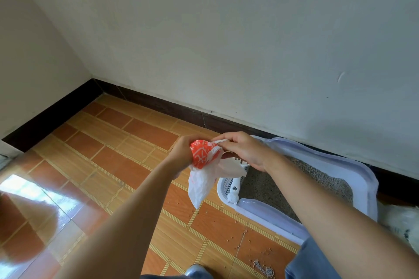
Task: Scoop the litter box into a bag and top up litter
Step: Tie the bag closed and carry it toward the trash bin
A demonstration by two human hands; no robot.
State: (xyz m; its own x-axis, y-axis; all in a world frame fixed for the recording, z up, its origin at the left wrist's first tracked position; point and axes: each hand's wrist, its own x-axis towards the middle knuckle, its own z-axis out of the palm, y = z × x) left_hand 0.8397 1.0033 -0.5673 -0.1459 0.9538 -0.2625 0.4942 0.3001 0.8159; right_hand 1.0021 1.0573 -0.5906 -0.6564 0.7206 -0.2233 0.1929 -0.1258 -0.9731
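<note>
With fingers curled, the left hand (181, 152) grips the bunched bag (204, 156), and the right hand (243, 150) pinches its edge.

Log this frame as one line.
step: unfolding bag | left hand: grips orange-white plastic bag | right hand: pinches its edge | scoop: in litter box | pellets: on floor

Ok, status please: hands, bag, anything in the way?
Left hand grips bunched bag; right hand pinches its edge. Bag not yet open. Scoop sits at litter box corner. Spilled pellets on floor.
</note>
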